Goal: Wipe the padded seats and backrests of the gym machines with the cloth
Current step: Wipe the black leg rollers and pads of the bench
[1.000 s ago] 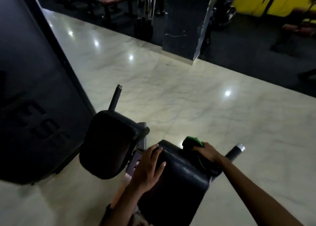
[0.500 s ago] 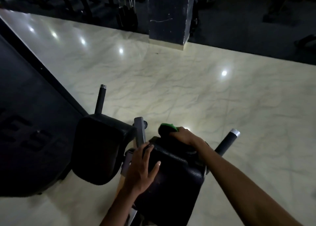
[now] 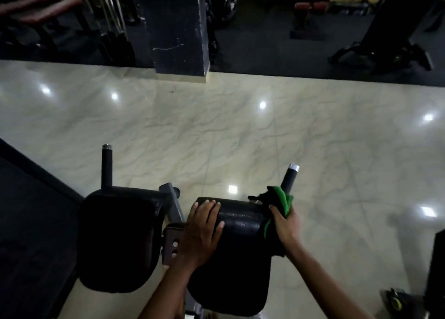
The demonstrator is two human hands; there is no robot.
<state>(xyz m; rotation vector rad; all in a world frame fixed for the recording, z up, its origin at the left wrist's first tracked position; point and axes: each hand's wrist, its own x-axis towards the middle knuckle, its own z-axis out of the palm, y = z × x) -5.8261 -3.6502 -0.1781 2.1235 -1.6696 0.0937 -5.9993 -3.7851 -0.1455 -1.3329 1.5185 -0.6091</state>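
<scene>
Two black padded pads of a gym machine sit below me: the left pad (image 3: pixel 120 239) and the right pad (image 3: pixel 240 251). My left hand (image 3: pixel 202 232) lies flat on the top left of the right pad, fingers straight. My right hand (image 3: pixel 285 224) grips a green and black cloth (image 3: pixel 280 201) against the right pad's upper right edge. A grey metal bracket (image 3: pixel 172 241) joins the two pads.
Two black handle bars with silver caps rise behind the pads, the left handle (image 3: pixel 106 166) and the right handle (image 3: pixel 290 177). Glossy marble floor (image 3: pixel 240 130) stretches ahead. A dark pillar (image 3: pixel 179 27) and other gym machines stand on black matting beyond. A dark panel (image 3: pixel 29 210) is at the left.
My right hand has slid the cloth from the top of the right pad over to its right edge. My left hand has moved a little up the pad. The view has swung upward.
</scene>
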